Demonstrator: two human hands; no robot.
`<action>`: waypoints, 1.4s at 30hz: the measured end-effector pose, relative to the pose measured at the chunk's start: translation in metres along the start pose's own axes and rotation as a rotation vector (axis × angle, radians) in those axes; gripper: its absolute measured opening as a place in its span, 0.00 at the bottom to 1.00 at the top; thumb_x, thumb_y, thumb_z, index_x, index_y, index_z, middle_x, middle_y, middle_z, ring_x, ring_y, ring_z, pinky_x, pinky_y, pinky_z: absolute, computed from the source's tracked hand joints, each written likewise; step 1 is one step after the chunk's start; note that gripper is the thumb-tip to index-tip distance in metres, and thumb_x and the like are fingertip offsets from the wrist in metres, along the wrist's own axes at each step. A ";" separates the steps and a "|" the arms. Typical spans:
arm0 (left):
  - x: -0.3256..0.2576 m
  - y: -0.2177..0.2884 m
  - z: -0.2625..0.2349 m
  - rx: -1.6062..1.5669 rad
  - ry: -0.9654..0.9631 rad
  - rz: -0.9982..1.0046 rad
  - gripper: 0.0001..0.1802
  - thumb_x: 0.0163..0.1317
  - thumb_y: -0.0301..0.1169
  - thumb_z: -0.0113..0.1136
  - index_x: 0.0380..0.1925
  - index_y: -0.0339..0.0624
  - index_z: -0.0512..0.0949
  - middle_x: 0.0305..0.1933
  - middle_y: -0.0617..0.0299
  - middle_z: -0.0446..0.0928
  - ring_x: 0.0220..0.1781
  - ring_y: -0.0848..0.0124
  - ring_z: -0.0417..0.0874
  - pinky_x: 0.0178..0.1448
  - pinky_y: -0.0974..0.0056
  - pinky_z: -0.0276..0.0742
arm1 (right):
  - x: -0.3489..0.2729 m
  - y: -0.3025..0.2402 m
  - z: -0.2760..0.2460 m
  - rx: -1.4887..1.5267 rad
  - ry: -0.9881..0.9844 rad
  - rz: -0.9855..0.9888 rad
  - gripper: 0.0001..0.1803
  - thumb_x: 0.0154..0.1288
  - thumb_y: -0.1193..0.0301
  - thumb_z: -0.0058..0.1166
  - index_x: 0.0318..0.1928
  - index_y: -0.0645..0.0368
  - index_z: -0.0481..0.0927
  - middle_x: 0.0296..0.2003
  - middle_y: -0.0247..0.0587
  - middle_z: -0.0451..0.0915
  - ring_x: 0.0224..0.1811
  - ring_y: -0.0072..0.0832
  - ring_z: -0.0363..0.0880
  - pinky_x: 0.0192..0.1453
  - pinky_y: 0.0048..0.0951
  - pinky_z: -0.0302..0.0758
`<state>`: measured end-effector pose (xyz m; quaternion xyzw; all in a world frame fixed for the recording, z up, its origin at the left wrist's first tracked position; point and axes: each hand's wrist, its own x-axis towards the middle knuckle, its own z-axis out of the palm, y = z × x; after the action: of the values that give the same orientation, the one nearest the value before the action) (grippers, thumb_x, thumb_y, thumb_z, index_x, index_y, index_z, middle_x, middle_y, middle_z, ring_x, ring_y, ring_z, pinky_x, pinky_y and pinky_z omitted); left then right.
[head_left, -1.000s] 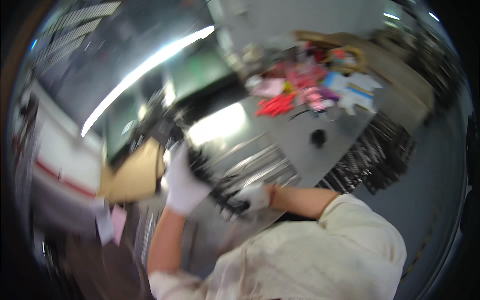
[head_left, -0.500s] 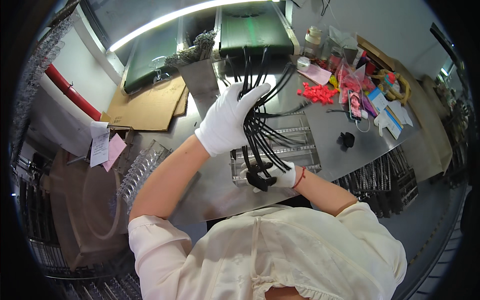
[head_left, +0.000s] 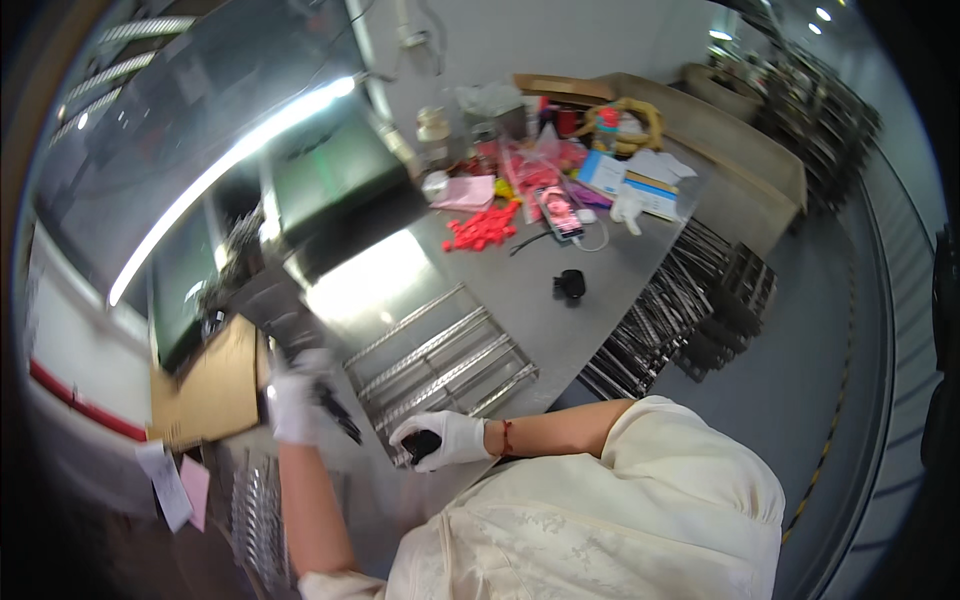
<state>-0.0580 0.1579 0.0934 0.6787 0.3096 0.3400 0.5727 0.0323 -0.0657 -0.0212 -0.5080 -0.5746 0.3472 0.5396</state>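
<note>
Both my hands wear white gloves. My left hand (head_left: 290,400) is closed around a bundle of black cables (head_left: 338,412) at the left of the steel table (head_left: 590,330), blurred by motion. My right hand (head_left: 440,440) grips a black cable end at the near corner of a wire rack (head_left: 440,355) that lies flat on the table. A red string is tied around my right wrist. My cream sleeve and shoulder fill the lower part of the view.
A green and black machine (head_left: 340,190) stands at the table's back left. Red small parts (head_left: 482,228), a phone (head_left: 560,213), bags and boxes lie at the far end. A black small object (head_left: 569,285) sits alone. Stacked wire racks (head_left: 680,310) lean beside the table. Cardboard (head_left: 205,390) lies left.
The view has swung. My left hand has come down from high on the cable bundle over the rack to the left of the rack. The cables no longer drape across the rack.
</note>
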 end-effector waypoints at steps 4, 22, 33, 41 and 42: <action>0.020 0.042 0.002 -0.418 0.186 0.269 0.28 0.67 0.31 0.57 0.66 0.36 0.68 0.54 0.56 0.77 0.51 0.67 0.80 0.55 0.60 0.80 | -0.019 0.024 -0.009 1.289 0.137 0.642 0.27 0.66 0.75 0.67 0.64 0.56 0.73 0.50 0.37 0.81 0.49 0.27 0.83 0.51 0.39 0.86; -0.070 -0.029 0.069 0.174 -0.834 -0.245 0.25 0.72 0.48 0.50 0.44 0.35 0.84 0.39 0.51 0.87 0.33 0.60 0.88 0.37 0.58 0.84 | -0.028 0.016 -0.058 0.214 0.460 0.215 0.18 0.66 0.70 0.64 0.55 0.58 0.80 0.45 0.40 0.79 0.48 0.33 0.81 0.52 0.33 0.80; -0.150 -0.203 0.013 -0.437 -0.949 -0.778 0.25 0.69 0.42 0.62 0.60 0.37 0.76 0.61 0.48 0.80 0.57 0.56 0.84 0.62 0.52 0.80 | 0.021 0.016 0.000 -0.186 -0.124 -0.185 0.16 0.55 0.61 0.66 0.43 0.54 0.85 0.41 0.39 0.84 0.46 0.40 0.83 0.51 0.38 0.80; -0.153 -0.176 0.031 -0.684 -0.788 -0.949 0.24 0.73 0.33 0.59 0.64 0.34 0.70 0.55 0.52 0.80 0.53 0.60 0.85 0.61 0.54 0.82 | 0.026 0.032 -0.013 -0.087 -0.347 0.187 0.21 0.65 0.63 0.62 0.58 0.53 0.85 0.55 0.38 0.86 0.59 0.31 0.83 0.65 0.31 0.77; -0.151 -0.174 0.031 -0.536 -0.747 -0.952 0.23 0.73 0.32 0.59 0.64 0.35 0.70 0.56 0.53 0.80 0.55 0.60 0.84 0.61 0.55 0.82 | 0.025 0.027 -0.014 -0.110 -0.270 0.138 0.24 0.63 0.63 0.63 0.59 0.54 0.84 0.55 0.39 0.86 0.58 0.32 0.83 0.64 0.31 0.77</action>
<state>-0.1255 0.0451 -0.0985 0.3741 0.2610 -0.1432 0.8783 0.0538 -0.0369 -0.0380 -0.5237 -0.6238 0.4166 0.4039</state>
